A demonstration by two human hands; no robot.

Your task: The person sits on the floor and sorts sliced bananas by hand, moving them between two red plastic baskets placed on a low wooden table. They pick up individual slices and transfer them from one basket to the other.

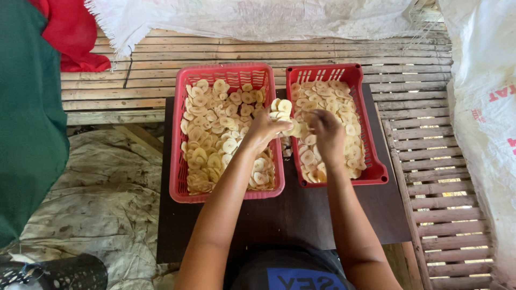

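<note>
Left hand: My left hand [262, 129] hovered over the right edge of the larger red basket [226, 72], its grip closed around a small stack of pale banana slices [281, 107] fanned upward between thumb and fingers.
Right hand: My right hand [327, 131] sat just beside the left, above the inner wall of the smaller red basket [371, 137]; its fingers curled inward toward the same stack, though I could not tell whether that grip had hold of a slice or only touched one.
Slices held: The stack stood between the two baskets, above the gap where their rims met, at the fingertips of both hands.
Larger basket: It lay to the left on the dark tabletop [301, 215], filled with a layer of round, cream-yellow slices [215, 134].
Smaller basket: It lay just beside the first, to the right, also holding slices [344, 107], partly hidden by my right hand and wrist.
Tabletop: Dark brown wood, both baskets resting at its far half, my forearms crossing the near half.
Surroundings: A slatted bamboo platform [408, 70] ran behind and to the right; a white cloth [258, 19] lay along its far edge, a red cloth [72, 37] at the upper left, a green fabric [27, 118] at the left edge, and a stained sheet [102, 204] covered the floor beside the tabletop.
</note>
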